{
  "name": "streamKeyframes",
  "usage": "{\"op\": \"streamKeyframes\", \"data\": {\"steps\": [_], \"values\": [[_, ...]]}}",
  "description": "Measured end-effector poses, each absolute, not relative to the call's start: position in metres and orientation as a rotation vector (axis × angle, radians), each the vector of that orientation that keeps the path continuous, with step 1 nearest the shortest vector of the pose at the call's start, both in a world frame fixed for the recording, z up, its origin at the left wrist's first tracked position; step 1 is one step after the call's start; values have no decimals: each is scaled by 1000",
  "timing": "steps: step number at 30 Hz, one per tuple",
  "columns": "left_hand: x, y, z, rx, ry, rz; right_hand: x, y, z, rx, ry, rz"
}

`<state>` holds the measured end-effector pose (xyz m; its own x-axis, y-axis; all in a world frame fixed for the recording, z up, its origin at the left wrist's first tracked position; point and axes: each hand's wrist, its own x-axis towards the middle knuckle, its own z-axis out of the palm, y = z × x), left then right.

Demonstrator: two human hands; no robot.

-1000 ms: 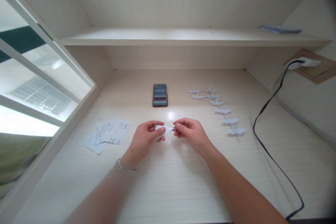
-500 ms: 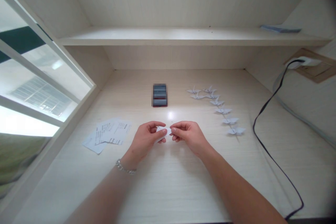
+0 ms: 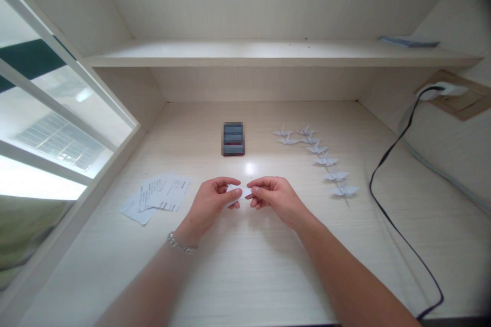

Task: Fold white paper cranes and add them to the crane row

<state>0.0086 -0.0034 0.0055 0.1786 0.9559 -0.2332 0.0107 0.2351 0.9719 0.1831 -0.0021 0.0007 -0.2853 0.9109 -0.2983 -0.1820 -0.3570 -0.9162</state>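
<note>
A small folded piece of white paper (image 3: 243, 191) is pinched between both hands just above the desk's middle. My left hand (image 3: 212, 201), with a bracelet on its wrist, grips the paper's left part with thumb and fingers closed. My right hand (image 3: 274, 195) pinches the paper's right end, fingertips almost touching those of the left. Most of the paper is hidden by the fingers. To the right, several folded paper cranes (image 3: 326, 161) lie in a curved row on the desk.
A few printed paper sheets (image 3: 159, 195) lie left of my hands. A small dark box (image 3: 233, 139) stands behind them. A black cable (image 3: 387, 204) runs from a wall socket (image 3: 445, 92) across the desk's right side. A shelf (image 3: 268, 53) holds a bluish item (image 3: 409, 41).
My hands have drawn closer together. The paper, which stuck out between them a second ago, is now mostly covered by the fingertips.
</note>
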Motion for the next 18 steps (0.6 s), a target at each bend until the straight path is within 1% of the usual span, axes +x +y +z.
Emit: {"op": "streamKeyframes", "data": {"steps": [9, 18], "values": [[5, -1, 7, 1004, 1130, 953, 191, 2, -2, -1138, -1091, 1650], [7, -3, 9, 893, 1111, 889, 182, -1, 0, -1133, -1066, 1686]]}}
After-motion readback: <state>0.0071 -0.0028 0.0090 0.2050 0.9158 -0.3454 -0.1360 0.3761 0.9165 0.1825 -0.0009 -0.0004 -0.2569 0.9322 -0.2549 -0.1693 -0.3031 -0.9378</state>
